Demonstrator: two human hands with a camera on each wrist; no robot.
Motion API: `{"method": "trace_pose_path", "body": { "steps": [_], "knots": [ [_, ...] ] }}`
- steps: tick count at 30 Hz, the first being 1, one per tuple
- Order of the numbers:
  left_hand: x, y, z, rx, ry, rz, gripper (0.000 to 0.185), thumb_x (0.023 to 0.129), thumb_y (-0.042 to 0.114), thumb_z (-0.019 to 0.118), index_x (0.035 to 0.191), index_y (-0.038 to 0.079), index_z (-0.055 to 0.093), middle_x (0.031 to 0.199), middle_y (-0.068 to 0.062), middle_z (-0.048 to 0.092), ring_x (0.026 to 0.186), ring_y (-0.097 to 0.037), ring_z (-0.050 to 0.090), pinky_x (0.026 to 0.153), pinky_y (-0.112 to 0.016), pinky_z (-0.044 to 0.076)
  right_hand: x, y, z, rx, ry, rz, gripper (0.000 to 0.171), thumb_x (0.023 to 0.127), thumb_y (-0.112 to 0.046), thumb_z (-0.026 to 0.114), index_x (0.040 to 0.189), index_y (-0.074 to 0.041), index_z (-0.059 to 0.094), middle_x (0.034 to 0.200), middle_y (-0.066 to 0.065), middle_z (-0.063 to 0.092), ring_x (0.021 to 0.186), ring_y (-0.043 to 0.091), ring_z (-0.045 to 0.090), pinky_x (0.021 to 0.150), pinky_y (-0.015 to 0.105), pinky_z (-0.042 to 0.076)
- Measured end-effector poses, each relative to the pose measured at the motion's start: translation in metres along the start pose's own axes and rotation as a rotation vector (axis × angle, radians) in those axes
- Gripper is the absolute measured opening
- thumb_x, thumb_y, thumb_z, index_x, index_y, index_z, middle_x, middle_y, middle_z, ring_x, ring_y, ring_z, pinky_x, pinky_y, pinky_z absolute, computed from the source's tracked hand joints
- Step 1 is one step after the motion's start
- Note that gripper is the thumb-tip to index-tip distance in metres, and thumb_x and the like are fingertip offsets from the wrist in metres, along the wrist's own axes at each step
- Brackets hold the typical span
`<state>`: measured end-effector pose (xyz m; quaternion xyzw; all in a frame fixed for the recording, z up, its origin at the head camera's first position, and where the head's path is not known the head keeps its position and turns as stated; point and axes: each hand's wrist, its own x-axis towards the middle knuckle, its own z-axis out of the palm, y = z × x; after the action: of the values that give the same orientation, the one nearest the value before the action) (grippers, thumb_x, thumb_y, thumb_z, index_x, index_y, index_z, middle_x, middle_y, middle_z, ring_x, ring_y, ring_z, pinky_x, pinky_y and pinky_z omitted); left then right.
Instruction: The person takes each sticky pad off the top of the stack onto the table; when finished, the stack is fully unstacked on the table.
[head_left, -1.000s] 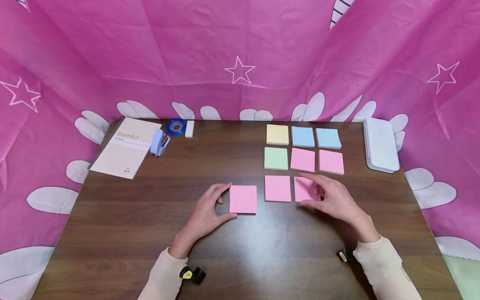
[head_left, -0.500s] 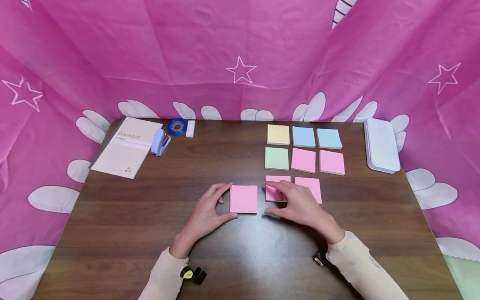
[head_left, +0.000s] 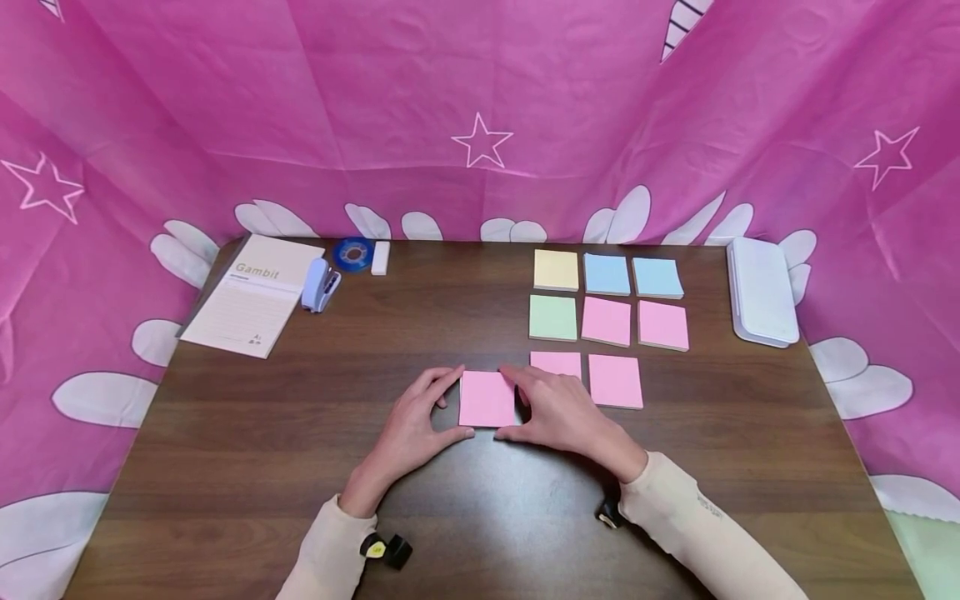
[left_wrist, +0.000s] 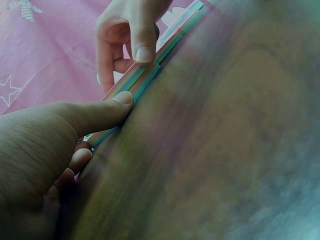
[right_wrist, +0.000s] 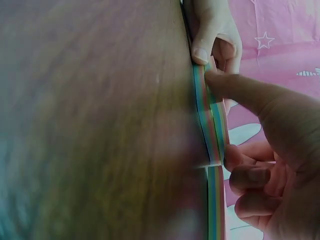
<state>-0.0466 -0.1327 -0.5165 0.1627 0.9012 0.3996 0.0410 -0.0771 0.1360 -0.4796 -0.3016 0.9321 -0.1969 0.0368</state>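
A pink-topped stack of sticky notes lies on the table between both hands in the head view. My left hand holds its left side, thumb at the front edge and index finger at the back edge. From the right, my right hand pinches it the same way. Both wrist views show the striped, multicoloured edges of the sticky notes, with the thumbs against them. Behind my right hand, one pink sticky note pad is partly hidden; another pink pad lies beside it.
Farther back sit green, yellow, blue and pink pads in rows. A white case stands at the right edge. At the left are a notebook, a stapler, blue tape and a white eraser.
My right hand has moved left from the rightmost front pink pad, past the neighbouring pad, to the stack's right side. My left hand has stayed on the stack.
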Motion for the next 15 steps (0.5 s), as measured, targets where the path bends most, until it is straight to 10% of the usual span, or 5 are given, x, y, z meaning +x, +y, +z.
{"method": "trace_pose_path", "body": {
  "steps": [15],
  "knots": [
    [0.001,0.001,0.002,0.005,0.006,-0.025,0.101,0.082,0.028,0.103,0.168,0.017,0.051,0.146,-0.007,0.060,0.100,-0.017,0.054,0.089,-0.041,0.045,0.006,0.008,-0.011,0.047,0.036,0.013,0.078,0.078,-0.046,0.097,0.140,-0.006,0.071,0.095,-0.002,0.068,0.078,0.012,0.060,0.065,0.032,0.049]
  ]
}}
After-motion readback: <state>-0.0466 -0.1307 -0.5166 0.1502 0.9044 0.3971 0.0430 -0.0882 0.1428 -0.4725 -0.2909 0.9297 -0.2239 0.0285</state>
